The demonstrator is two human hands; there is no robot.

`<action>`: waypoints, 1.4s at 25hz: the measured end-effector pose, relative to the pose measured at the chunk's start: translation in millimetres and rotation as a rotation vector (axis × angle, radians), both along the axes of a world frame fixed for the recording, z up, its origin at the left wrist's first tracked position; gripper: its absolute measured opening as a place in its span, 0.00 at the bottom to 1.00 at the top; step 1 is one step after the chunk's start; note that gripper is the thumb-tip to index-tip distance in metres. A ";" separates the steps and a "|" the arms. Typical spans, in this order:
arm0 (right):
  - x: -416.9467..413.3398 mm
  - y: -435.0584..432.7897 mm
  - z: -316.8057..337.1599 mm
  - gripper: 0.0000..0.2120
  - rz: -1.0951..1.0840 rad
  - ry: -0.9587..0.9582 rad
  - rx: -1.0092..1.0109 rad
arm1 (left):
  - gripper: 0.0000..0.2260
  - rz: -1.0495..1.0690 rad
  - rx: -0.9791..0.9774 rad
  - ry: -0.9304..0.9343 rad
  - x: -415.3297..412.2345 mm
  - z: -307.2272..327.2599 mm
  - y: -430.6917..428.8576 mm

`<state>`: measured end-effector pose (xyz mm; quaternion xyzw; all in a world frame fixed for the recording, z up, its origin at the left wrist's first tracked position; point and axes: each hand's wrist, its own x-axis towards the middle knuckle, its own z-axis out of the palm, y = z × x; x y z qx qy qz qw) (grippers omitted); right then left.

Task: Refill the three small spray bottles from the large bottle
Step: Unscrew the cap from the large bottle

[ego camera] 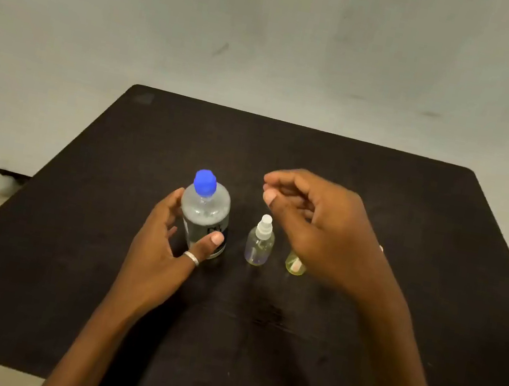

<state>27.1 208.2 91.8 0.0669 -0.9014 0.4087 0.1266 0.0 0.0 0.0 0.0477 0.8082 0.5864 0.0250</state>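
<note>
From the head camera, looking down on a dark matte table point(353, 361), the person's left hand point(163, 245) wraps the tall clear plastic bottle with the bright blue cap point(204, 215), thumb across the front, fingers round the far side: a loose, curled hold on the body of the bottle, which stands upright left of centre. Just beside it on its right stands a small clear spray bottle with a white pump head point(260, 242), upright and untouched. Next along, a small yellowish spray bottle point(296, 263) peeks out from under the right hand point(315, 223), only its lower part showing. A third small bottle cannot be made out for certain; a pale sliver shows at the far side of the right wrist, too little to name. The right hand hangs above the small bottles, fingers curled in with thumb and forefinger close together, holding nothing that can be seen. The blue cap is on, the white pump is on, so the job looks to be at its very start, and the step in hand seems to be opening up. To do it well, the left hand wants a firmer clasp low on the big bottle to keep it planted while the right comes across to twist the cap, keeping the elbow high so the sleeve-side forearm doesn't topple the light little sprayers standing close by.
</note>
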 end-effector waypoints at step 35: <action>-65.9 -81.0 30.9 0.08 0.194 -0.197 0.730 | 0.26 -0.041 0.040 0.226 -19.5 -51.4 5.0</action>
